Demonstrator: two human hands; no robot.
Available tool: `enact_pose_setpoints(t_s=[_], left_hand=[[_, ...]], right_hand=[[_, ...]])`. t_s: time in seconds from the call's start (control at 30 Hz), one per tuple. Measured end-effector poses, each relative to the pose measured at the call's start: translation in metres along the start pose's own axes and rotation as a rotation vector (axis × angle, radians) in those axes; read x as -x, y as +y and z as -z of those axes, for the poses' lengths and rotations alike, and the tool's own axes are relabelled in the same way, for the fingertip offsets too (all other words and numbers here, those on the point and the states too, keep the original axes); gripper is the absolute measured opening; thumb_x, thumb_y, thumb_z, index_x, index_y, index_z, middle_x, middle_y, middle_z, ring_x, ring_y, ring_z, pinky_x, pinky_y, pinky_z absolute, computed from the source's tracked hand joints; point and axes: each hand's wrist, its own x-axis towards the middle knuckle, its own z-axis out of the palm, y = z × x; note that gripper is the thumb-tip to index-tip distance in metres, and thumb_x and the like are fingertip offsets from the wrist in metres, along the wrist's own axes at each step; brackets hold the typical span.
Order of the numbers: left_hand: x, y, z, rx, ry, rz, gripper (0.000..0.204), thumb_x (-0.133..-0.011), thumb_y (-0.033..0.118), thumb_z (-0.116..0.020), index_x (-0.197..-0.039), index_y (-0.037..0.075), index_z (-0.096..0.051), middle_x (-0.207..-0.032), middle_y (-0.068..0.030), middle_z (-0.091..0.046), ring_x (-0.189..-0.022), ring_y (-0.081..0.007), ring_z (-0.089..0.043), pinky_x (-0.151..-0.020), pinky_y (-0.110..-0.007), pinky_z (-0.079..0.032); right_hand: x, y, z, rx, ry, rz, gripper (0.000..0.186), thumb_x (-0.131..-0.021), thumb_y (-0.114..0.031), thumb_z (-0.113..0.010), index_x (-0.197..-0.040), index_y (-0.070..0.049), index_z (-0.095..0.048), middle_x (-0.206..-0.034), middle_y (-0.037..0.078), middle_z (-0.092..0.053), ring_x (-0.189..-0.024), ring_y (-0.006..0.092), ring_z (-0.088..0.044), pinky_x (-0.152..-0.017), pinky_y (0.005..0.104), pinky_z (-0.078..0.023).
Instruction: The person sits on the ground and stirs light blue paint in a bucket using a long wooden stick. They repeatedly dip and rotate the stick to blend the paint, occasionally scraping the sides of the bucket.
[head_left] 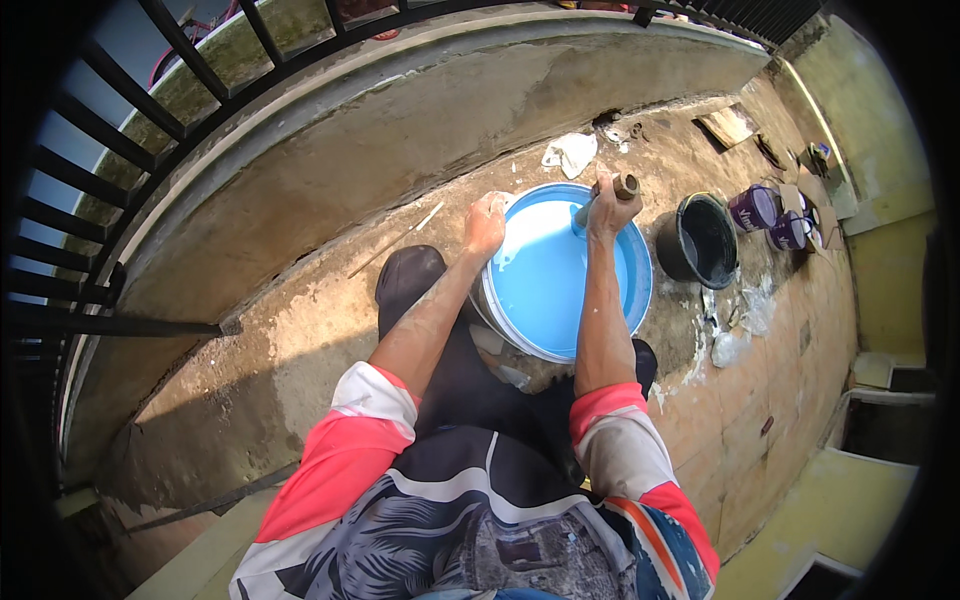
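Observation:
A large white bucket (497, 317) of light blue paint (540, 285) stands on the ground between my knees. My left hand (485, 224) is closed on its left rim. Over the bucket's far right side, my right hand (611, 209) is wrapped round a thick stick (627, 187) that looks like bamboo. The stick leans, and its lower end dips into the paint. Its hollow-looking top pokes out above my fist. Blue paint coats the inner wall on the right.
Right of the bucket stands a black pail (690, 240), with purple paint tins (753, 209) beyond it. Crumpled clear plastic (757, 308) and a white rag (571, 154) lie on the ground. A thin stick (397, 240) lies at left, near a low wall (330, 150) topped by a black railing (150, 108).

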Motion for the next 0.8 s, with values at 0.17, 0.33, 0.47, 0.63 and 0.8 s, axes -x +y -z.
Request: enact_pose_setpoints(t_s=[0.17,0.33,0.47,0.63,0.8], left_hand=[[-0.001,-0.014,-0.002,0.011,0.012,0.023,0.033,-0.104,0.017,-0.043,-0.11,0.001,-0.07,-0.106,-0.0157,-0.073,-0.099,-0.0273,-0.068,-0.09,-0.038,-0.05],[-0.002,-0.01,-0.005,0.018,0.023,0.062,0.032,-0.102,0.018,-0.045,-0.109,0.001,-0.07,-0.106,-0.0186,-0.072,-0.102,-0.0328,-0.067,-0.091,-0.041,-0.05],[-0.005,-0.023,-0.006,0.007,0.058,0.009,0.032,-0.101,0.022,-0.047,-0.109,0.001,-0.069,-0.107,-0.0247,-0.07,-0.106,-0.0438,-0.064,-0.092,-0.048,-0.049],[-0.005,-0.02,-0.006,0.048,0.029,0.027,0.033,-0.101,0.022,-0.046,-0.109,0.0,-0.069,-0.108,-0.0249,-0.07,-0.108,-0.0435,-0.064,-0.094,-0.048,-0.049],[-0.006,-0.021,-0.008,0.057,0.007,0.006,0.033,-0.101,0.022,-0.045,-0.109,0.0,-0.069,-0.108,-0.0251,-0.07,-0.106,-0.0434,-0.065,-0.093,-0.047,-0.049]], right_hand=[[0.028,-0.009,-0.037,-0.064,-0.095,-0.135,0.027,-0.082,-0.004,-0.073,-0.066,-0.006,-0.052,-0.06,0.002,-0.053,-0.049,0.0118,-0.049,-0.048,0.0271,-0.038],[0.059,-0.027,-0.003,-0.193,-0.28,-0.366,0.015,-0.082,0.0,-0.068,-0.078,-0.007,-0.054,-0.065,0.001,-0.054,-0.054,0.0107,-0.051,-0.05,0.0274,-0.04],[0.066,-0.055,0.032,-0.112,-0.486,-0.52,0.023,-0.084,0.0,-0.071,-0.078,-0.008,-0.05,-0.065,0.0,-0.052,-0.052,0.0091,-0.049,-0.048,0.0271,-0.039],[0.032,-0.057,0.074,0.169,-0.406,-0.258,0.024,-0.087,-0.002,-0.071,-0.075,-0.007,-0.051,-0.061,-0.001,-0.052,-0.049,0.0091,-0.049,-0.045,0.0267,-0.038],[0.017,-0.04,0.079,0.093,-0.106,0.019,0.023,-0.087,-0.002,-0.071,-0.074,-0.007,-0.053,-0.062,0.001,-0.055,-0.051,0.0095,-0.052,-0.047,0.0267,-0.041]])
